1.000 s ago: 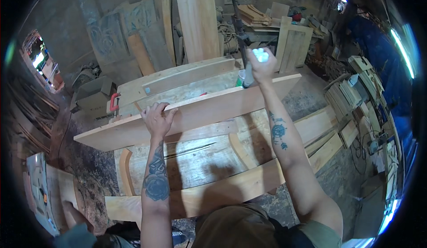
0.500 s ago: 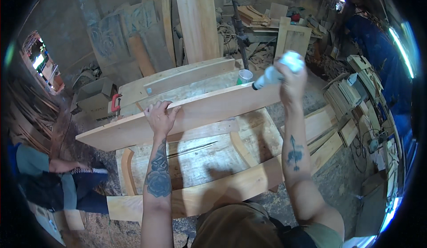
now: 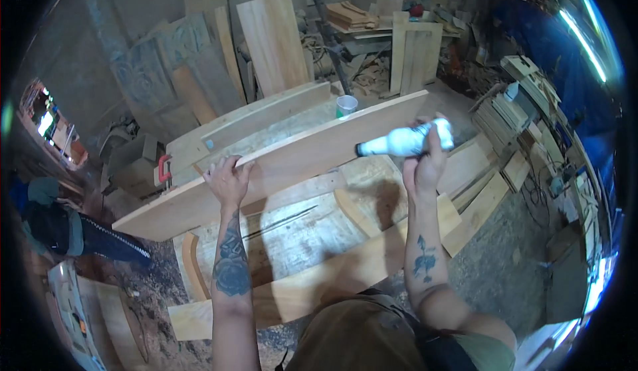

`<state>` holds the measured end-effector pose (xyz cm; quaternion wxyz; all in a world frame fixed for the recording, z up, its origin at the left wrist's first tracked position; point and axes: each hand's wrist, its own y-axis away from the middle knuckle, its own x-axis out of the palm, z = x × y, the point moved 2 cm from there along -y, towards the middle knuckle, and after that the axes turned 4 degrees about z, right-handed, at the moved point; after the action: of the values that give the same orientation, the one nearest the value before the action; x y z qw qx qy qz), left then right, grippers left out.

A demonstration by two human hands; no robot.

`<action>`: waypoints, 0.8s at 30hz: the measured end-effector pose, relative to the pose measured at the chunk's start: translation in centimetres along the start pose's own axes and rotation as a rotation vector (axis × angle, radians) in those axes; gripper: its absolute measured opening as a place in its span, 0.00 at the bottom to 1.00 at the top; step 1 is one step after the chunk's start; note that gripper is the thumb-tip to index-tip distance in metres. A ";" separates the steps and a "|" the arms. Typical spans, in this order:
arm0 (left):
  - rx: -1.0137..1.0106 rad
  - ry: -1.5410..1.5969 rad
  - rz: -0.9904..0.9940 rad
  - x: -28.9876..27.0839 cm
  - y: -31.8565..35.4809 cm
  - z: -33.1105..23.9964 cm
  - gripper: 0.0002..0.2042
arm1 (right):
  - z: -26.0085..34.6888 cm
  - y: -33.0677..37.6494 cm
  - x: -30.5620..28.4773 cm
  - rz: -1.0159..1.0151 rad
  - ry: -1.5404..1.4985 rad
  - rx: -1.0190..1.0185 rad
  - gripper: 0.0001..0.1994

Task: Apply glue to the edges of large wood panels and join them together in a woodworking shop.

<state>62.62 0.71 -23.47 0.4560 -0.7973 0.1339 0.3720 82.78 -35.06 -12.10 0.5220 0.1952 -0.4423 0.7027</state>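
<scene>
A long wooden board (image 3: 312,141) stands on its edge across the worktable, slanting from near left to far right. My left hand (image 3: 228,181) holds its top edge, fingers over the far side and thumb pointing right. My right hand (image 3: 428,165) is closed around a white bottle (image 3: 402,141) with a dark tip, held nearly level. The tip points left, in front of the board's near face; I cannot tell whether it touches the wood. Curved wooden pieces (image 3: 355,213) lie on the worktable (image 3: 292,238), and a wide plank (image 3: 312,281) runs along its near side.
A white tub (image 3: 346,106) stands behind the board, and a red clamp (image 3: 164,169) sits at the left. Another person (image 3: 60,228) is at the far left. Panels (image 3: 274,44) lean at the back; stacked timber (image 3: 512,115) lines the right.
My right hand has come down and nearer with the bottle, turning it almost level and taking its tip off the board's top edge. My left hand stays on the board. The view has shifted slightly.
</scene>
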 end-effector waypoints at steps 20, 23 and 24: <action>-0.004 0.020 -0.001 -0.8 2.0 -0.9 0.19 | -11.8 -18.8 -4.1 -0.224 0.168 0.217 0.18; -0.019 0.043 0.017 -1.1 2.0 -1.1 0.19 | -12.2 -19.3 -4.4 -0.187 0.198 0.208 0.18; -0.022 0.056 0.021 -1.1 2.1 -1.1 0.19 | -12.3 -19.3 -4.3 -0.157 0.222 0.209 0.18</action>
<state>61.22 -1.44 -23.64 0.4391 -0.8110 0.1509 0.3560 104.17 -26.05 -13.74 0.5977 0.2034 -0.2898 0.7193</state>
